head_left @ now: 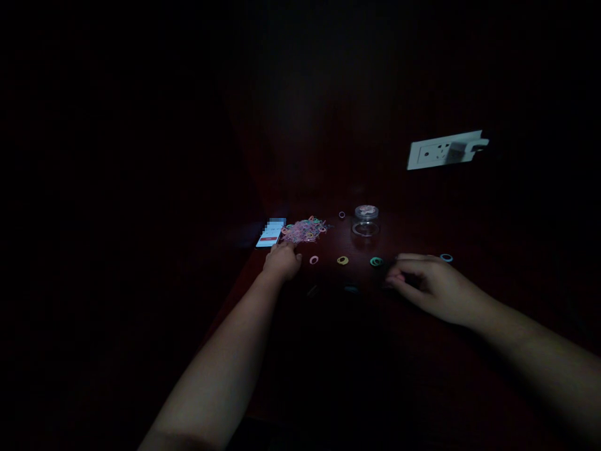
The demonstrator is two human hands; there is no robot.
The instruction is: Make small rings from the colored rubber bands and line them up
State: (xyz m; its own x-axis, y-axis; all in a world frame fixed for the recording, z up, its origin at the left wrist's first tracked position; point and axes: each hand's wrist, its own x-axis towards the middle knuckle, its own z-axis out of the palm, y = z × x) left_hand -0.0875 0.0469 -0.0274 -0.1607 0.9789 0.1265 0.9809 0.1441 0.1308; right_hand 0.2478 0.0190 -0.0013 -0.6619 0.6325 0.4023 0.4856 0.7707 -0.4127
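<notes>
My left hand (282,260) rests at the near edge of a pile of small pastel bands (307,230), beside a lit phone (271,233); its fingertips are partly hidden and what they hold, if anything, cannot be made out. To the right lie a pink band (314,260), yellow bands (342,260) and green bands (376,262) in a row. My right hand (422,279) is just right of the green ones, thumb and fingers pinched together on something too dark to name. A blue band (446,257) lies beyond its wrist.
A clear round jar (365,222) with a lid stands behind the row. Left of it lies a small pale band (342,215). A white wall socket (444,151) with a plug is at the upper right. Faint dark items lie nearer the camera.
</notes>
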